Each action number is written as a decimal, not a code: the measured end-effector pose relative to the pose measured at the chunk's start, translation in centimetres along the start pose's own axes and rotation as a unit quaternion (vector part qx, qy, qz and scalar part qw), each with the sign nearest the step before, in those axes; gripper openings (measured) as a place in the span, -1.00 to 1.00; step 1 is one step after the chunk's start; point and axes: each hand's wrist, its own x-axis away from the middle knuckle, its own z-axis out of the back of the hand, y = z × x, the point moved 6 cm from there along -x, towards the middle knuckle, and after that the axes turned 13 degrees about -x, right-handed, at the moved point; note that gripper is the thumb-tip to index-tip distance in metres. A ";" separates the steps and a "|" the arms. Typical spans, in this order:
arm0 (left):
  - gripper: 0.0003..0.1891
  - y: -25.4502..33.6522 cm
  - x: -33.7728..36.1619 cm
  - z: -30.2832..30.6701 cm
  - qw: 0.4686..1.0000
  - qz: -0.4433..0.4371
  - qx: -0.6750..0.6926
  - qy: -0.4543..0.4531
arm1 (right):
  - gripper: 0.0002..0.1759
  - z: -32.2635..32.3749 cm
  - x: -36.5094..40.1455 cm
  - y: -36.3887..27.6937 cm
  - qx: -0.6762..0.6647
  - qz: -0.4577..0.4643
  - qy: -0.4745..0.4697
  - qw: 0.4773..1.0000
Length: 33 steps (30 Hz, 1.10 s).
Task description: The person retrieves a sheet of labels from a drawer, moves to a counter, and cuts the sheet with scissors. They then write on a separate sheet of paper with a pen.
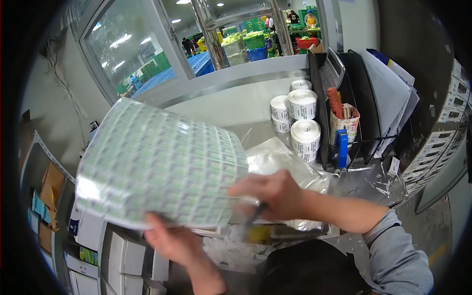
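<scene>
A large glossy sheet (pixel 162 167) with rows of green and white printed labels hangs tilted above the worktop, slightly curved. My left hand (pixel 172 241) grips its lower edge, thumb on the front. At the sheet's lower right edge is my right hand (pixel 268 194), blurred, its fingers closed round a dark, thin object that I cannot make out. Beneath and behind my right hand lies a clear plastic bag (pixel 285 160) on the worktop.
White label rolls (pixel 305 135) stand in stacks by the window wall. Right of them, a black file rack (pixel 364 98) holds papers, a pen cup (pixel 345 120) and a blue cutter (pixel 341 147). Paper scraps (pixel 236 250) lie below my hands; boxes (pixel 125 253) fill the lower left.
</scene>
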 end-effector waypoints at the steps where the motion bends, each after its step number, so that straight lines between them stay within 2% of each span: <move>1: -0.58 1.4 -0.7 1.3 0.998 0.001 0.014 0.055 | -0.78 -0.1 0.1 2.0 -0.038 -0.020 -0.011 0.999; 3: -0.56 3.3 -2.4 4.2 0.995 -0.007 0.089 0.051 | -0.88 -1.6 0.3 5.4 0.069 -0.155 -0.086 0.982; 4: -0.55 4.2 -2.7 5.5 0.989 -0.022 0.095 0.107 | -0.88 -2.7 0.5 6.8 0.067 -0.159 -0.085 0.981; 5: -0.54 5.3 -2.9 6.4 0.981 -0.038 0.100 0.161 | -0.88 -5.1 1.0 9.0 0.106 -0.197 -0.171 0.959; 6: -0.53 5.8 -3.2 7.4 0.973 -0.055 0.138 0.178 | -0.87 -7.1 1.3 10.4 0.145 -0.233 -0.256 0.927; 7: -0.52 6.7 -3.1 7.9 0.979 -0.107 0.078 0.154 | -0.87 -8.4 0.8 11.1 0.144 -0.236 -0.253 0.927; 9: -0.46 6.9 -3.2 9.3 0.979 -0.129 0.043 0.151 | -0.82 -11.4 0.3 12.1 0.169 -0.266 -0.321 0.893; 10: -0.46 6.9 -3.3 9.6 0.980 -0.125 0.047 0.147 | -0.82 -13.1 0.6 13.3 0.173 -0.271 -0.318 0.892; 12: -0.34 7.4 -3.0 8.8 0.988 -0.118 0.009 0.095 | -0.83 -16.2 0.4 13.3 0.217 -0.112 -0.290 0.925; 13: -0.27 7.5 -2.9 8.5 0.991 -0.113 -0.009 0.069 | -0.83 -16.8 0.5 13.6 0.224 -0.118 -0.288 0.923; 15: -0.30 7.2 -3.1 9.4 0.993 -0.098 -0.006 0.071 | -0.91 -17.6 0.6 12.9 0.218 -0.152 -0.361 0.894; 16: -0.30 6.6 -3.4 11.3 0.992 -0.091 -0.012 0.089 | -0.91 -18.0 0.6 13.3 0.222 -0.158 -0.360 0.892; 18: -0.32 6.3 -3.6 12.2 0.993 -0.088 -0.015 0.081 | -0.93 -18.9 0.4 13.6 0.268 -0.114 -0.385 0.875; 19: -0.33 6.3 -3.7 12.4 0.993 -0.090 -0.021 0.077 | -0.93 -19.0 0.4 13.9 0.271 -0.116 -0.386 0.874; 21: -0.34 6.2 -3.9 12.4 0.994 -0.099 -0.011 0.054 | -0.93 -18.8 -0.2 13.0 0.267 -0.063 -0.354 0.894; 24: -0.37 4.9 -4.5 13.2 0.995 -0.066 0.014 0.068 | -0.93 -18.9 -1.3 12.4 0.285 -0.063 -0.343 0.893; 28: -0.44 4.2 -4.7 11.3 0.995 -0.036 0.086 0.045 | -0.95 -16.2 -2.0 10.4 0.314 -0.049 -0.355 0.879; 30: -0.47 3.5 -5.0 11.3 0.992 -0.017 0.117 0.037 | -0.94 -12.4 -2.7 9.0 0.306 -0.064 -0.386 0.868; 31: -0.48 3.1 -5.3 11.4 0.994 -0.016 0.110 0.018 | -0.89 -11.1 -2.3 9.6 0.304 -0.057 -0.372 0.875; 32: -0.49 2.7 -5.3 11.2 0.994 -0.013 0.105 0.001 | -0.82 -8.8 -1.8 9.8 0.222 -0.035 -0.294 0.929; 33: -0.49 2.4 -5.0 10.7 0.995 -0.005 0.104 0.005 | -0.76 -5.3 -1.5 7.3 0.190 -0.002 -0.237 0.953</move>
